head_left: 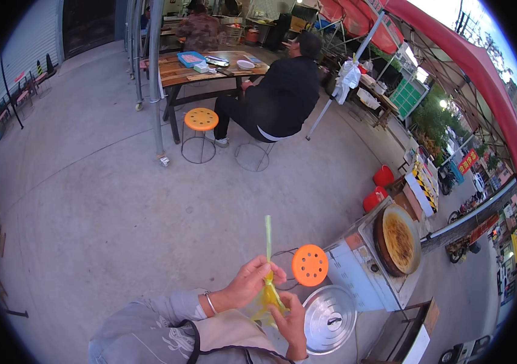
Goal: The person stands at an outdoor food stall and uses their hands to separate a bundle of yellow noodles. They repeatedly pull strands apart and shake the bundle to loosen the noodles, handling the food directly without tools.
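Both my hands are together in front of my body at the lower middle, on a thin, translucent yellow-green plastic bag (pixel 268 297). My left hand (pixel 247 284), with a bracelet at the wrist, pinches its gathered upper part. A narrow pale-green strip of it (pixel 268 233) stands up above the fingers. My right hand (pixel 293 320) grips the looser, crumpled lower part, just below and to the right. Whether anything is inside the plastic cannot be made out. Beside my right hand is a round metal lid (pixel 330 318) with a dark knob, and an orange stool (pixel 310 265) stands just beyond.
To the right, a big round pan (pixel 398 239) holding browned food sits on a metal stove stand (pixel 361 270). Red buckets (pixel 375 198) are behind it. Ahead, a person in black (pixel 285 91) sits at a wooden table (pixel 173 70), near a yellow-orange stool (pixel 201 119) and a metal pole (pixel 154 91).
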Tool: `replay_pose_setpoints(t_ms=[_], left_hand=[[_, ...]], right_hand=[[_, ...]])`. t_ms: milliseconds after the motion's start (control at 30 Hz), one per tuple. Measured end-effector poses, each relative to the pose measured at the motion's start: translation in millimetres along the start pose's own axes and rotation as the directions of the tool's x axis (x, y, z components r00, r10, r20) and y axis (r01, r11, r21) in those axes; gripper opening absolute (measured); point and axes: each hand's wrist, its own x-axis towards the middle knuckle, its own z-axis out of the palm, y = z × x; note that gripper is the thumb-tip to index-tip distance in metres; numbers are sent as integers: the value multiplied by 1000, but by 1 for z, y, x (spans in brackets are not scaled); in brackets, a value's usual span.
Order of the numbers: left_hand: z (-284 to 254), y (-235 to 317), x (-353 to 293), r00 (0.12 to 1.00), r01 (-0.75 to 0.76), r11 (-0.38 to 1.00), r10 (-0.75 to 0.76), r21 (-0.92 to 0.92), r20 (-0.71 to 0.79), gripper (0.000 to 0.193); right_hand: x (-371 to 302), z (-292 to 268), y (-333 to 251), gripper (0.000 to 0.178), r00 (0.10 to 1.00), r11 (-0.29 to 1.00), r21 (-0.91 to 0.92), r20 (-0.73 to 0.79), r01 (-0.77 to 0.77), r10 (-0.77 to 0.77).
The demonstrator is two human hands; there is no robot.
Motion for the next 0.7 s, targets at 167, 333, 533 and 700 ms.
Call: replay_pose_setpoints(t_ms=[167,333,533,700], left_hand=[[-15,11,9,993,-48,996,40,-69,-114,18],[-18,17,13,982,-97,991,79,-97,-173,15],[-25,39,16,974,-26,979,-21,-200,-226,13],[-34,52,24,982,23,947,-82,-321,-171,13]], right_hand=[[22,-2,-10,36,997,997,66,70,31,-36],[49,10,-24,28,990,1000,-7,144,9,-8],[81,22,-23,16,969,971,-152,190,186,-156],[102,23,6,16,969,947,-243,181,210,-168]])
